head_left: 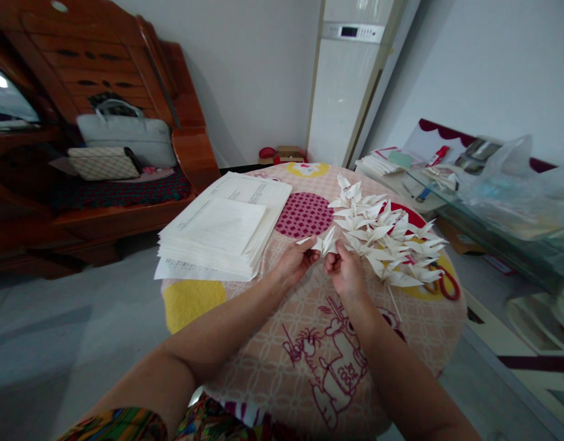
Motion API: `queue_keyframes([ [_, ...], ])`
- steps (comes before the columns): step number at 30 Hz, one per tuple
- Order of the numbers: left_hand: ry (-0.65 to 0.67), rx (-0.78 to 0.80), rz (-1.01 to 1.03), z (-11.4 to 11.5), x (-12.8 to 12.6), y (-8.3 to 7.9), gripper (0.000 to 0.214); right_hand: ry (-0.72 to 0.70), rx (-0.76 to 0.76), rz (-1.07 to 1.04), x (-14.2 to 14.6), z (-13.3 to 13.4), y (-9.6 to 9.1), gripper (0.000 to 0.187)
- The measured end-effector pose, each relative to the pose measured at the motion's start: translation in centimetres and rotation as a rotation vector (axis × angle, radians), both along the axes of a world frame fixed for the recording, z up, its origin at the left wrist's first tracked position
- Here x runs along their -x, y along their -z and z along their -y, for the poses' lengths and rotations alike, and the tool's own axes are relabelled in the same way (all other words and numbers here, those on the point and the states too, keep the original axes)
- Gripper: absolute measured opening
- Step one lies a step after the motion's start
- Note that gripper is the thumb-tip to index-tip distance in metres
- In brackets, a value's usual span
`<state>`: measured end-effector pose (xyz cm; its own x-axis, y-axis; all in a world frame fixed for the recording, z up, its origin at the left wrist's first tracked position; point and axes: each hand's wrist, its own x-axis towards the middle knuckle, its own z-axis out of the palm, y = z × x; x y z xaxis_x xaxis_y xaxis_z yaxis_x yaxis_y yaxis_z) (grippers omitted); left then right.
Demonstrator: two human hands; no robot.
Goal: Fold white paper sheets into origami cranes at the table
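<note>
Between my two hands is a white folded paper crane (325, 242), raised a little over the tablecloth. My left hand (297, 262) pinches it from the left, thumb on top. On the right side, my right hand (345, 269) grips its other edge with curled fingers. Just beyond and to the right lies a cluster of finished paper cranes (378, 229), several of them overlapping. To the left stands a thick stack of printed paper (245, 187), with a smaller pile of cut sheets (222, 223) on top.
The round table wears a patterned cloth (273, 331). Red-handled scissors (449, 285) rest at its right edge, partly under the cranes. A glass-topped stand (498, 226) with plastic bags (516, 177) is on the right. A wooden sofa (185, 147) holding bags stands at left.
</note>
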<state>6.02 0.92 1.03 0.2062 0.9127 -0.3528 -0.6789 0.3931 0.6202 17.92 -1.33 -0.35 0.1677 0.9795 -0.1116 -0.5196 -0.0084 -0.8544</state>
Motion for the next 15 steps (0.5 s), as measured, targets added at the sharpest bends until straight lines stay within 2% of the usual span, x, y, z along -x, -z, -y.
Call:
queue_keyframes([
  [15, 0.034, -0.049, -0.018, -0.14, 0.09, 0.31, 0.023, 0.018, 0.018, 0.028, -0.05, 0.09, -0.25, 0.040],
])
